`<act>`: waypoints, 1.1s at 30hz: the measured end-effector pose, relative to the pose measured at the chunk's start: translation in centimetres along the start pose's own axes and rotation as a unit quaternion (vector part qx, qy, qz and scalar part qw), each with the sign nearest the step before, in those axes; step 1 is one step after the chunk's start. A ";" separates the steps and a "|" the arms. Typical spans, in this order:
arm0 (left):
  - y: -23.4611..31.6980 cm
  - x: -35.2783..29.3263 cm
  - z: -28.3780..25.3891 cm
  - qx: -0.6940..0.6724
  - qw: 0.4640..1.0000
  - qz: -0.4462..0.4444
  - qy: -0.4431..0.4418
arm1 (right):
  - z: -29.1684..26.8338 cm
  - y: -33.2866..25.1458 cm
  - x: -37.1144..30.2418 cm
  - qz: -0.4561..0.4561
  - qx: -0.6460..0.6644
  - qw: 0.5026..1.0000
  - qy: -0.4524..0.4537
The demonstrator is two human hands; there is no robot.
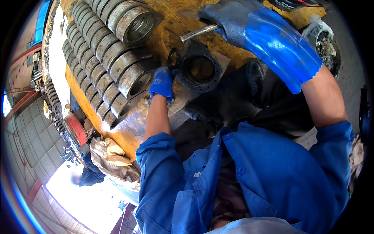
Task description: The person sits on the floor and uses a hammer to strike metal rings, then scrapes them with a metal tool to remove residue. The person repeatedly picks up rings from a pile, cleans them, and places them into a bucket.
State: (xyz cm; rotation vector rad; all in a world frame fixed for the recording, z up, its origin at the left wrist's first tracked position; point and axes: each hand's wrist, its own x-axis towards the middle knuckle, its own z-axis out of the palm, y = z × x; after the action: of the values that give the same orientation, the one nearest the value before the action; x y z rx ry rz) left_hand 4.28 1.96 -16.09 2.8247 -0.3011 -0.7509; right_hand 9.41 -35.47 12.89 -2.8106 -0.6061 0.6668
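Note:
My right hand (230, 20), in a long blue rubber glove with a darkened palm, is closed round a ribbed metal rod (199, 32). The rod's free end points left, above the worktable. Below it sits a dark, square-bodied metal housing (198, 70) with a round bore facing up and small holes around its rim. My left hand (161, 82), also in a blue glove, is closed at the housing's left side. A thin black ring (173, 57) stands up just past its fingers and seems pinched in them; the fingertips are partly hidden.
Rows of stacked cylindrical metal rings (105, 46) fill the table's left part, close to my left hand. The yellow, worn worktable (130, 145) has its near edge by my body. A bag of metal scraps (325, 45) is at right. Another person (91, 171) is far left.

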 end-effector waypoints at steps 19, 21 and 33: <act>2.9 0.0 -4.7 -0.033 0.999 -0.031 -0.015 | 1.0 0.0 0.4 0.005 -0.005 0.999 -0.034; 2.9 -0.3 -4.6 0.015 0.999 -0.046 0.018 | 1.1 -0.3 0.4 0.007 -0.018 0.999 -0.034; 3.0 -5.4 -13.4 -0.033 0.943 -0.190 0.270 | 1.3 -1.0 -0.3 -0.020 0.067 0.992 0.104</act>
State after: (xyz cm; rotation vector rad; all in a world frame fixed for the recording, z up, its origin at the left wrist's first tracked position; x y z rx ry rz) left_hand 6.02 2.30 -1.47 2.9064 0.3582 -0.0119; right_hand 8.19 -34.60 12.14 -2.6886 -0.5542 0.3849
